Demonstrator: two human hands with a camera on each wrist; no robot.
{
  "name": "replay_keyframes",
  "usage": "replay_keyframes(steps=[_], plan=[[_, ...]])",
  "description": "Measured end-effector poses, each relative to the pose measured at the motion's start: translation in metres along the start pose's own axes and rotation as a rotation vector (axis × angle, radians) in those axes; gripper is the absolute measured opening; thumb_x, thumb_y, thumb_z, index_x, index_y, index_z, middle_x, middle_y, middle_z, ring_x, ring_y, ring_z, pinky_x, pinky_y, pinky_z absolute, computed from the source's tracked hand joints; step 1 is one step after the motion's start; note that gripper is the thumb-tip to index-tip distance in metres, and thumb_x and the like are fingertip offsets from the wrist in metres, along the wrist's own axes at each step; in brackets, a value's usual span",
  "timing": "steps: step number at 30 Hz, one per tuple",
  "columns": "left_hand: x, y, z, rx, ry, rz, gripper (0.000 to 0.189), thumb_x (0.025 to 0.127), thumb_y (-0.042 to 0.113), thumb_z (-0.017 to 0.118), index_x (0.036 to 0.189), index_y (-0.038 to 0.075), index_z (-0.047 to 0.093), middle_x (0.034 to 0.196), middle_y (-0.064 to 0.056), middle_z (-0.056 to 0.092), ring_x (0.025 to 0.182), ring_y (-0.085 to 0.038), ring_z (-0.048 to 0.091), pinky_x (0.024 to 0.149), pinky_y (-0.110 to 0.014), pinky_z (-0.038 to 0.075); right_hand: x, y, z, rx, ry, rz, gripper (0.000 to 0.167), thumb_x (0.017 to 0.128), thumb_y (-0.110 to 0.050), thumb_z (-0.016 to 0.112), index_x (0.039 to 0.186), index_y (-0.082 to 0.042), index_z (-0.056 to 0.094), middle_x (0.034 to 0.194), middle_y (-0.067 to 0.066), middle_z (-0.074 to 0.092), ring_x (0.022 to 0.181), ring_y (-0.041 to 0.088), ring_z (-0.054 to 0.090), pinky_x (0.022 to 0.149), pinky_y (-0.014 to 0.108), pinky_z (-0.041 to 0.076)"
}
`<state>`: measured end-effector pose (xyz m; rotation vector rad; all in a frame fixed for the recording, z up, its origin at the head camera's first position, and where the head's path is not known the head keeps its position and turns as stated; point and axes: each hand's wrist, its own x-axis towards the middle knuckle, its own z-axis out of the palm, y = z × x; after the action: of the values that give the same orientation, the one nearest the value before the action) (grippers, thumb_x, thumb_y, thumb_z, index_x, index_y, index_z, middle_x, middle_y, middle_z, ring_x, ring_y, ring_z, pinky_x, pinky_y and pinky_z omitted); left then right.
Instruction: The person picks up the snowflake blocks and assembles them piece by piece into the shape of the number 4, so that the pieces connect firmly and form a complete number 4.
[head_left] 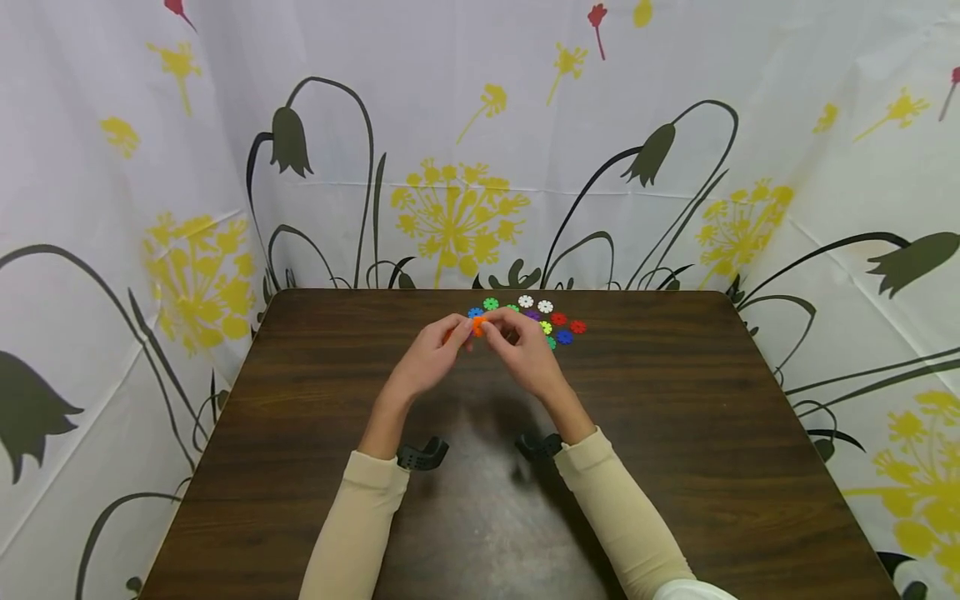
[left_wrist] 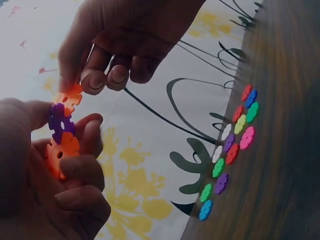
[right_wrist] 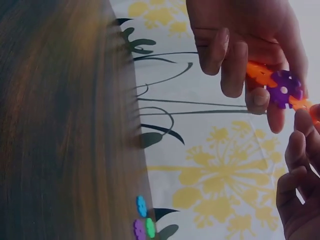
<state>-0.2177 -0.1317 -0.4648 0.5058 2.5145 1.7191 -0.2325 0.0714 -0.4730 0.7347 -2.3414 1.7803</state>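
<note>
Raised over the far part of the table, my left hand (head_left: 431,357) and right hand (head_left: 531,357) meet at a short chain of notched, flower-shaped plastic discs. Two are orange, with a purple disc (left_wrist: 56,121) joined between them. The fingers of my left hand grip the lower orange disc (left_wrist: 69,146) and the purple one in the left wrist view. At the other end, my right thumb and a finger pinch the upper orange disc (left_wrist: 73,95). Fingers partly cover both orange discs. My right hand's other fingers hang loosely curled.
Several loose discs lie flat near the table's back edge, among them a red disc (head_left: 577,327), a blue disc (head_left: 565,337) and a white disc (head_left: 526,301). The dark wooden table (head_left: 300,467) ends at a flower-print curtain (head_left: 465,83) behind and on both sides.
</note>
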Motion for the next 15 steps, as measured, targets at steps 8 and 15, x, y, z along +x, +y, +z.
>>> replay_keyframes(steps=[8,15], plan=[[-0.001,-0.004,0.000,-0.020,0.065,0.042,0.030,0.113,0.030,0.057,0.132,0.009,0.067,0.114,-0.012,0.070,0.098,-0.026,0.064,0.086,-0.042,0.056,-0.003,0.008,-0.007,0.019,-0.063,0.026,0.035,0.116,-0.035,0.050,0.114,-0.010,0.074,0.081,0.009,0.068,0.074,0.026,0.061,0.070,0.032,0.054],[-0.005,-0.006,-0.005,-0.067,0.058,0.054,0.027,0.114,0.023,0.056,0.137,0.012,0.063,0.112,-0.014,0.068,0.079,-0.027,0.064,0.077,-0.045,0.062,-0.008,0.029,-0.021,0.049,-0.005,0.065,0.048,0.118,-0.040,0.040,0.114,-0.009,0.076,0.079,0.012,0.069,0.071,0.027,0.061,0.068,0.030,0.055]])
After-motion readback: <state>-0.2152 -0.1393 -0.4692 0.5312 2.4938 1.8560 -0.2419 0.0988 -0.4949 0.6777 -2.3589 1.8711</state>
